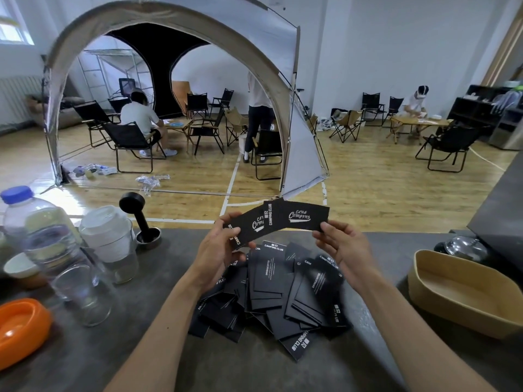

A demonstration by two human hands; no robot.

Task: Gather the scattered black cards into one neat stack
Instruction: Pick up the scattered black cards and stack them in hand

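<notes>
Indoor camping-themed café or club hall: large grey dome tent [175, 89] on wooden floor [368, 188], black folding camp chairs [130, 142], low wooden table [416, 123], grey desk [141, 321] with "Camping Club" black cards [283, 292].

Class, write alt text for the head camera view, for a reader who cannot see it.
Two bare hands hold a small fan of black cards above a scattered pile of black cards on a grey counter; the left hand grips one end, the right hand pinches the other.

The pile of cards [283, 295] is lying on the table [113, 349]. Left of the pile, a bottle [42, 239] is standing. Right of it, a tray [464, 292] is sitting. Above it, both hands are holding cards [283, 219].
</notes>
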